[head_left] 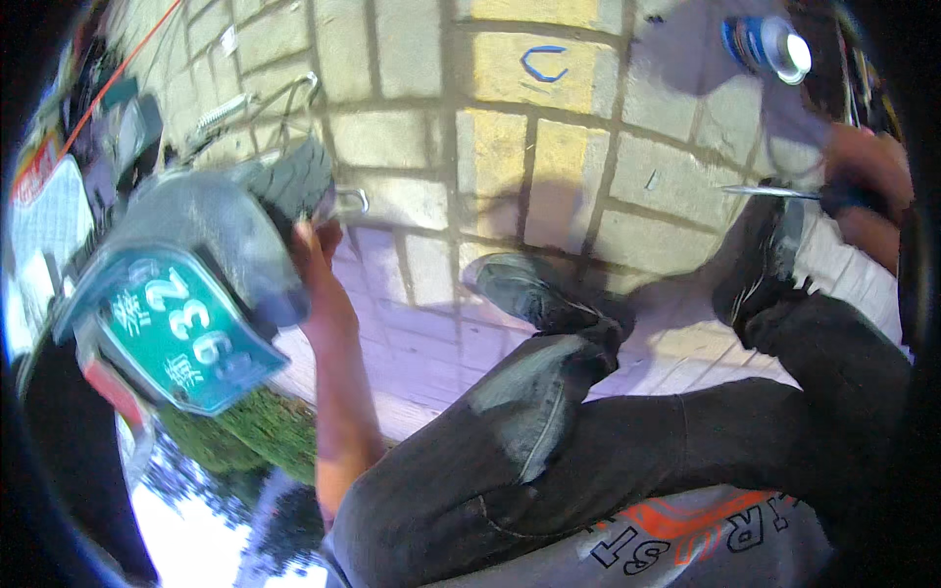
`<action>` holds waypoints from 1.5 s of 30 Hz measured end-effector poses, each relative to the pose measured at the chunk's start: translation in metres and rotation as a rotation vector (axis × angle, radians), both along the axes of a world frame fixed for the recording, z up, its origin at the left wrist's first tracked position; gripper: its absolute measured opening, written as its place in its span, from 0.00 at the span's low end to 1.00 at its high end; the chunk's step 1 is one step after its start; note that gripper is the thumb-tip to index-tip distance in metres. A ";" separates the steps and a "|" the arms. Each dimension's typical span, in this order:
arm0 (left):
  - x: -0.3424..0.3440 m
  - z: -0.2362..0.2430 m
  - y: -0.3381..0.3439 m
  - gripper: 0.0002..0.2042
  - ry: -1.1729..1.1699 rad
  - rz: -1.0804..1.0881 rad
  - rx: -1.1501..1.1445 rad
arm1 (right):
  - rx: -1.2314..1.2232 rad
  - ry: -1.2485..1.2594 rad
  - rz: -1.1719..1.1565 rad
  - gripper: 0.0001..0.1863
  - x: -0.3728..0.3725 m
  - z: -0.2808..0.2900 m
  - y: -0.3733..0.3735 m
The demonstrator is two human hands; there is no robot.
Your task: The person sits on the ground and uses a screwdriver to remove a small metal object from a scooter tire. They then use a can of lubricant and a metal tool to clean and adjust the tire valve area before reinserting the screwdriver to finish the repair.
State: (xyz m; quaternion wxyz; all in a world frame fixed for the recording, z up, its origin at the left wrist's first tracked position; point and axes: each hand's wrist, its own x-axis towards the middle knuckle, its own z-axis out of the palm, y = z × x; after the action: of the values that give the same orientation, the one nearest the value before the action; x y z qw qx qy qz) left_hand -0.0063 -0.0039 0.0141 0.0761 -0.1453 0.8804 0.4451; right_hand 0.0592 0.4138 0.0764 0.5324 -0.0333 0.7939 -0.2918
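Note:
My left hand (323, 284) grips a scuffed grey plastic part (221, 211), like a mudguard, bearing a green plate (181, 323) and a red piece (106, 384) at its lower end. Its fingertips are partly hidden by the part. At the right, my right hand (863, 181) is closed round the dark handle of a screwdriver (765, 191), whose long metal shaft points left over the paving, away from the grey part. A bent metal hook (351, 201) lies just right of my left hand.
Brick paving (392, 59) holds a blue-and-white can (755, 49), a blue U-shaped piece (542, 64), a spring (225, 113) and assorted clutter (54, 211) at the left. My shoes (520, 289) and bent legs fill the lower middle and right. Greenery (230, 426) shows at lower left.

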 end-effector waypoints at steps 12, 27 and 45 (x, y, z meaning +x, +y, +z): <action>-0.003 0.016 -0.009 0.24 -0.116 -0.239 -0.027 | -1.093 0.000 -1.276 0.13 0.042 -0.081 -0.315; -0.010 0.030 -0.039 0.28 -0.328 -0.327 0.177 | -1.260 -0.122 -1.614 0.16 0.013 -0.062 -0.378; -0.017 0.031 -0.042 0.23 -0.217 -0.444 -0.114 | -1.328 -0.127 -1.653 0.13 0.006 -0.071 -0.402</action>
State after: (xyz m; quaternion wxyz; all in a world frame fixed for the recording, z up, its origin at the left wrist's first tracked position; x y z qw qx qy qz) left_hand -0.0232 -0.0457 0.0453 0.2576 0.0007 0.9010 0.3490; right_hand 0.0648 0.0113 0.0055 0.0845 0.2480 0.2223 -0.9391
